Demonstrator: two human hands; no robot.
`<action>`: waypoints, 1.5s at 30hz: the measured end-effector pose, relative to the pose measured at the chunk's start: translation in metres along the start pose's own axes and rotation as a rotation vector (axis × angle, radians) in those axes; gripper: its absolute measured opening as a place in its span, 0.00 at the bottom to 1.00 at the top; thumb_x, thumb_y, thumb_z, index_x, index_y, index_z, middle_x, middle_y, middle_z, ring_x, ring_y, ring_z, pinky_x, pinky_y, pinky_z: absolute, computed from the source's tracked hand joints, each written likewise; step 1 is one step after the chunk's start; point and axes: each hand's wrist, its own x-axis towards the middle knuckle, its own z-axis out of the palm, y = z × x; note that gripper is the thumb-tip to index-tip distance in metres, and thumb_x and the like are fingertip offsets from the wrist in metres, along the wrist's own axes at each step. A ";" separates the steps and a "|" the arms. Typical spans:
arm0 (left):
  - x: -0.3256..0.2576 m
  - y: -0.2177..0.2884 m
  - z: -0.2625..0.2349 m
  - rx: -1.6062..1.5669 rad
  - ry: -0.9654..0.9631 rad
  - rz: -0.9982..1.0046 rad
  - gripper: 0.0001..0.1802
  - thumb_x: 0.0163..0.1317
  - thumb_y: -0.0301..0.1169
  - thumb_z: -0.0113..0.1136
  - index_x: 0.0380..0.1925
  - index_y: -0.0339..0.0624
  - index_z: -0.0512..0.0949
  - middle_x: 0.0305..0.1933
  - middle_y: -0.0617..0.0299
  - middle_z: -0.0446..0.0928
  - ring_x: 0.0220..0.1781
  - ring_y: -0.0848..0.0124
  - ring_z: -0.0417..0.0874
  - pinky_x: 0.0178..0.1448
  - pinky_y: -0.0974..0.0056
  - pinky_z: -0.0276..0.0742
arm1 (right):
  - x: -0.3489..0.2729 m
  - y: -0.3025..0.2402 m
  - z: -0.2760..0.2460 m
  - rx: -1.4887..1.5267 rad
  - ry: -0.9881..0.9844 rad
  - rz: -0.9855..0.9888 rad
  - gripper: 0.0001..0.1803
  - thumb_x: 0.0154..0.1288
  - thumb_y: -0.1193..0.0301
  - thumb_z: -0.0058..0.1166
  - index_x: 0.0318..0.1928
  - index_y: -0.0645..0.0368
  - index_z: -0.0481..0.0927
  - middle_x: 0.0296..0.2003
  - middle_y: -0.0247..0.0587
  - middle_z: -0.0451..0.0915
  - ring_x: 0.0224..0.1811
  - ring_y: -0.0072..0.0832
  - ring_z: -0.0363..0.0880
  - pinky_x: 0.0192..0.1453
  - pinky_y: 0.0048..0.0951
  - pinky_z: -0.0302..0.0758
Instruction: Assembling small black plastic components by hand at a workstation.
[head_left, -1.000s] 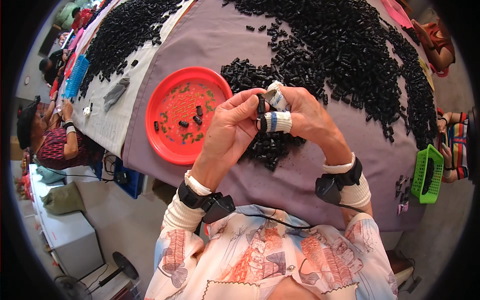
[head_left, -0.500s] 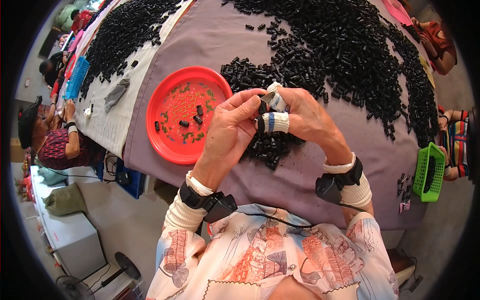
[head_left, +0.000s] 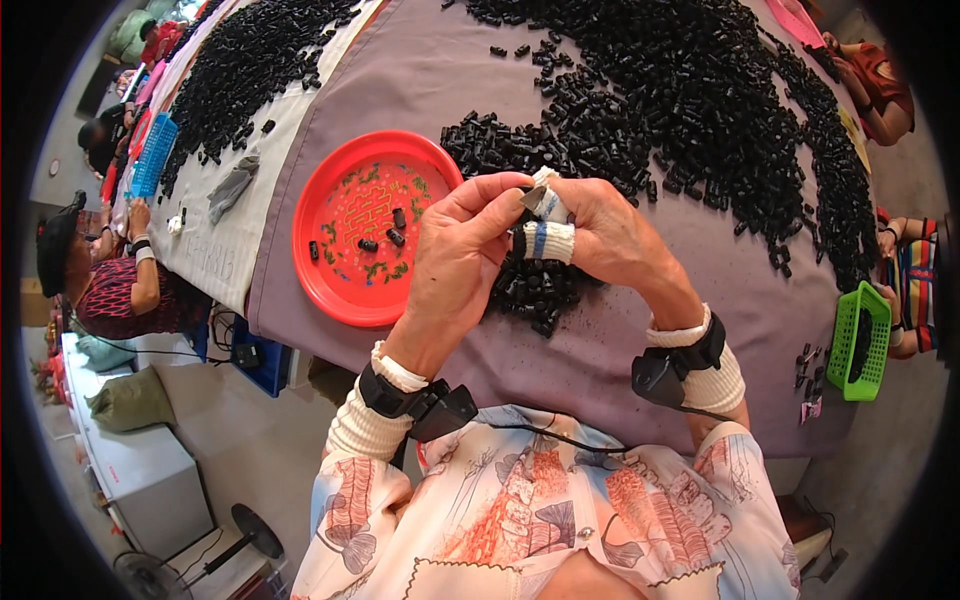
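Observation:
My left hand (head_left: 462,235) is closed in a pinch, thumb against forefinger, around a small black part that the fingers mostly hide. Touching its fingertips, my right hand (head_left: 610,225) is closed on a small grey metal blade (head_left: 535,197). White knitted bands with blue stripes wrap the right thumb (head_left: 549,240) and a finger. Beneath both hands lies a heap of small black cylindrical parts (head_left: 535,295). Left of my left hand sits a round red tray (head_left: 312,270) with several such parts (head_left: 368,245) in it.
A large pile of black parts (head_left: 680,110) covers the far table. A green basket (head_left: 872,345) stands at the right edge, a blue basket (head_left: 155,155) at the far left. Other people (head_left: 115,265) sit around the tables. A grey cloth (head_left: 233,188) lies on the left table.
The black part seen between my fingers half a second ago is now mostly hidden. The blade and right hand have shifted slightly; the tray and piles look the same.

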 end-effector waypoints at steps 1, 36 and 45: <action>0.000 0.000 0.001 0.014 0.010 0.006 0.10 0.61 0.26 0.54 0.42 0.34 0.75 0.39 0.59 0.78 0.40 0.74 0.79 0.45 0.69 0.76 | 0.000 -0.001 0.000 0.018 -0.008 0.014 0.16 0.52 0.63 0.59 0.28 0.65 0.73 0.18 0.37 0.68 0.20 0.24 0.66 0.26 0.29 0.66; 0.000 -0.007 -0.011 -0.171 0.022 -0.055 0.12 0.63 0.27 0.52 0.44 0.33 0.74 0.39 0.58 0.78 0.40 0.73 0.78 0.48 0.68 0.75 | 0.000 0.004 0.006 0.029 0.044 0.035 0.19 0.47 0.61 0.63 0.26 0.64 0.73 0.18 0.36 0.69 0.20 0.24 0.66 0.26 0.27 0.65; -0.001 -0.008 -0.022 -0.287 -0.015 -0.074 0.14 0.65 0.29 0.50 0.48 0.36 0.72 0.36 0.61 0.78 0.37 0.76 0.78 0.47 0.67 0.75 | 0.000 0.001 0.006 0.105 0.016 0.200 0.18 0.47 0.60 0.63 0.25 0.63 0.73 0.17 0.31 0.69 0.20 0.19 0.65 0.24 0.26 0.64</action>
